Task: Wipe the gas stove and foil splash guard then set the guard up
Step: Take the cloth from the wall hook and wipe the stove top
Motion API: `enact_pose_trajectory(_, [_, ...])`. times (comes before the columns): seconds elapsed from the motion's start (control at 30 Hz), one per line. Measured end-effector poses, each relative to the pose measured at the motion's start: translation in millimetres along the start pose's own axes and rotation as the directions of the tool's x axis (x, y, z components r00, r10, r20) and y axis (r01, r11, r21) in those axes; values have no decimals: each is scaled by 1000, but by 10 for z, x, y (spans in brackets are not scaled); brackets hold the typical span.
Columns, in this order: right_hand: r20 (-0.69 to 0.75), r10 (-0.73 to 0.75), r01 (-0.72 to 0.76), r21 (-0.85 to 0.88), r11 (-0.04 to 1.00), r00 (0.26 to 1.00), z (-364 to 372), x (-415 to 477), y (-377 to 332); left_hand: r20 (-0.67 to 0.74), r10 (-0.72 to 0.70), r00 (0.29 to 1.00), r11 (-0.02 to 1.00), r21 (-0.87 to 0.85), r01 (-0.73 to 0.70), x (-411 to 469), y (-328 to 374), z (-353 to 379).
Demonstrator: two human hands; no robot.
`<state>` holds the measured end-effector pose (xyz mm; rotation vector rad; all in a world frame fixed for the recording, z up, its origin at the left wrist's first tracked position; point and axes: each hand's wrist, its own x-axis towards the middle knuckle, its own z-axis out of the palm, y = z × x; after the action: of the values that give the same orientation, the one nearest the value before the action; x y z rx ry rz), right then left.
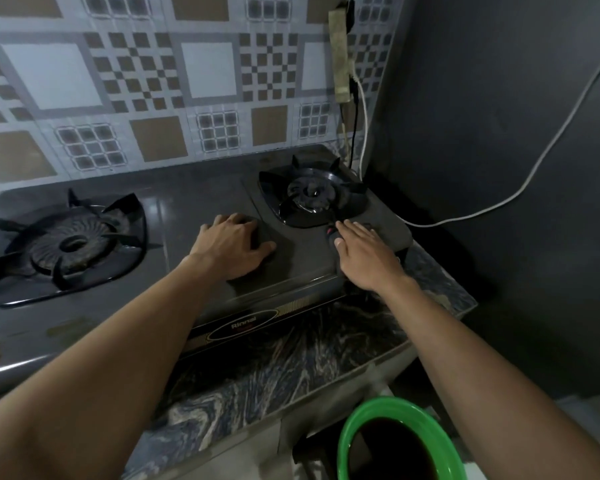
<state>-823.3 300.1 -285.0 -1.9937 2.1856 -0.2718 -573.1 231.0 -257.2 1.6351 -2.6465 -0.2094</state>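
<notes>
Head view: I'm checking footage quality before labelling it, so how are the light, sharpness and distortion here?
Head view: dim, flat light; faint glare on the right burner; left hand and right hand are slightly soft; wide-angle bending curves the stove front and the wall edges.

Green bucket (pixel 347 434) cut off below, left burner (pixel 66 245) clipped at edge

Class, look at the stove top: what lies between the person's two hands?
In the head view, only bare dark stove top lies between the left hand and right hand; the right burner sits just beyond that gap.
</notes>
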Motion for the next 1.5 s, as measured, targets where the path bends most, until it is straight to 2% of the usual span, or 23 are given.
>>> enact_pose_trajectory(0.27, [5,149,-149,40,988,989,-127,145,487,-1,-20,1000,999,-30,20,87,-12,10])
enact_pose_trajectory(0.4, [10,177,-177,64,982,984,-205,256,663,12,-47,999,989,-140,48,145,-103,-80])
enact_pose_trajectory(0.53, [0,221,-215,227,950,975,-318,360,784,80,-113,990,991,-57,118,216,-170,-152])
enact_pose_trajectory(0.63, [8,252,-240,342,908,968,-373,475,925,126,-102,987,990,-79,113,296,-197,-131])
enact_pose_trajectory(0.73, [39,217,-214,404,890,975,-409,664,1093,188,-94,978,985,-122,118,383,-247,-121])
enact_pose_trajectory(0.87, [118,153,-190,435,880,981,-419,1012,1180,216,-152,965,988,-3,157,494,-350,-105])
enact_pose_trajectory(1.07, [191,84,-176,537,825,978,-491,1637,1147,250,-166,954,985,5,170,529,-362,-65])
enact_pose_trajectory(1.27, [230,39,-154,506,848,972,-503,2283,1045,249,-175,953,984,13,177,472,-357,-26])
enact_pose_trajectory(1.5, [269,38,-123,306,944,962,-582,2950,805,284,-196,938,980,69,184,440,-283,-98])
